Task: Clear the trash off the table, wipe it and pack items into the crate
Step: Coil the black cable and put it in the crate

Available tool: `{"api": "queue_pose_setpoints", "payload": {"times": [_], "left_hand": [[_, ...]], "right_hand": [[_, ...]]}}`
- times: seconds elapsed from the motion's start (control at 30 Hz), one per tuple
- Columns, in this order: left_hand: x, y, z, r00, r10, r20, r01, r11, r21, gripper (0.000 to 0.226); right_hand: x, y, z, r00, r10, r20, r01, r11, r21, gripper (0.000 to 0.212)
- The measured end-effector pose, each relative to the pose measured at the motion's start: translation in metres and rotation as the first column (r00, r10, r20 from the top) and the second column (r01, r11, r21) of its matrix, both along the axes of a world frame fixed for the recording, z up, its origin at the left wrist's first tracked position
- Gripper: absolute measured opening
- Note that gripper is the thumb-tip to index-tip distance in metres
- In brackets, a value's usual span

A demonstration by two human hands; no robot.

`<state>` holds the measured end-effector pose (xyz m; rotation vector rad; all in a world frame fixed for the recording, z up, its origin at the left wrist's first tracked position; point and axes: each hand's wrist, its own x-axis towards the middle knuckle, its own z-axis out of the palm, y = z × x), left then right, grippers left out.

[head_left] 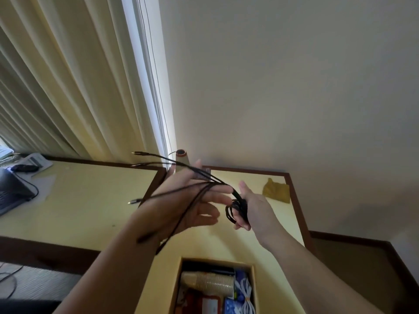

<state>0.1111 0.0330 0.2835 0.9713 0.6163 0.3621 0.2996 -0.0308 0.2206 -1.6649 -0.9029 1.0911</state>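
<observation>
A black multi-headed cable [181, 189] is held up in the air above the yellow table [254, 177]. My right hand [254, 207] grips the coiled black bundle of it [235, 211]. My left hand [195, 200] is spread with straight fingers, and the cable's strands run across and between them, their plug ends fanning out to the left. Below the hands sits the crate [179, 279], a brown box holding a stack of paper cups [210, 282], a white cable [246, 295] and some packets.
A crumpled yellow cloth [275, 190] lies at the table's far right corner. A small cylinder with an orange rim [181, 159] stands against the wall. A second table [79, 196] to the left carries a dark laptop [11, 191], a mouse and papers. Curtains hang behind.
</observation>
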Motion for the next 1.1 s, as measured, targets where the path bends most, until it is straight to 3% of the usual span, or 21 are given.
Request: {"api": "queue_pose_setpoints", "payload": {"times": [0.07, 0.17, 0.27, 0.33, 0.4, 0.5, 0.6, 0.67, 0.73, 0.8, 0.97, 1.1], "left_hand": [[-0.008, 0.006, -0.015, 0.993, 0.105, 0.054, -0.099, 0.990, -0.104, 0.071], [-0.022, 0.017, -0.051, 0.961, 0.275, -0.023, -0.274, 0.938, -0.211, 0.073], [-0.038, 0.020, -0.098, 0.852, 0.379, -0.361, -0.389, 0.920, 0.047, 0.044], [-0.047, 0.015, -0.123, 0.698, 0.365, -0.616, -0.270, 0.931, 0.247, 0.029], [-0.048, 0.004, -0.134, 0.607, 0.368, -0.704, -0.099, 0.915, 0.392, 0.023], [-0.035, -0.020, -0.119, 0.649, 0.530, -0.546, -0.058, 0.750, 0.659, 0.034], [-0.007, -0.039, -0.096, 0.842, 0.476, -0.254, -0.090, 0.588, 0.804, 0.072], [0.007, -0.043, -0.091, 0.916, 0.349, -0.196, -0.060, 0.606, 0.793, 0.062], [0.012, -0.045, -0.098, 0.930, 0.314, -0.188, -0.053, 0.623, 0.780, 0.039], [0.012, -0.048, -0.112, 0.914, 0.353, -0.201, -0.076, 0.635, 0.769, 0.038], [0.003, -0.072, -0.144, 0.910, 0.353, -0.217, -0.177, 0.804, 0.567, 0.043], [0.002, -0.086, -0.162, 0.848, 0.454, -0.273, -0.237, 0.786, 0.571, 0.030]], "right_hand": [[-0.004, -0.008, 0.002, 0.992, -0.035, -0.122, 0.030, 0.999, -0.041, 0.068], [-0.003, -0.023, 0.010, 0.962, -0.063, -0.266, 0.052, 0.997, -0.050, 0.060], [-0.001, -0.035, 0.016, 0.946, -0.104, -0.306, 0.092, 0.994, -0.056, 0.053], [0.000, -0.040, 0.017, 0.954, -0.097, -0.285, 0.081, 0.994, -0.068, 0.052], [0.000, -0.043, 0.015, 0.973, -0.053, -0.223, 0.035, 0.996, -0.083, 0.055], [-0.005, -0.047, 0.013, 0.984, 0.055, -0.172, -0.073, 0.992, -0.102, 0.055], [-0.014, -0.049, 0.016, 0.962, 0.113, -0.248, -0.136, 0.988, -0.078, 0.050], [-0.018, -0.049, 0.017, 0.929, 0.087, -0.360, -0.111, 0.993, -0.046, 0.045], [-0.019, -0.048, 0.011, 0.908, 0.036, -0.418, -0.052, 0.998, -0.026, 0.047], [-0.018, -0.048, 0.000, 0.897, -0.018, -0.443, 0.006, 1.000, -0.028, 0.049], [-0.032, -0.054, -0.032, 0.760, -0.136, -0.635, 0.060, 0.988, -0.141, 0.046], [-0.041, -0.056, -0.057, 0.755, -0.169, -0.634, 0.033, 0.975, -0.220, 0.058]]}}
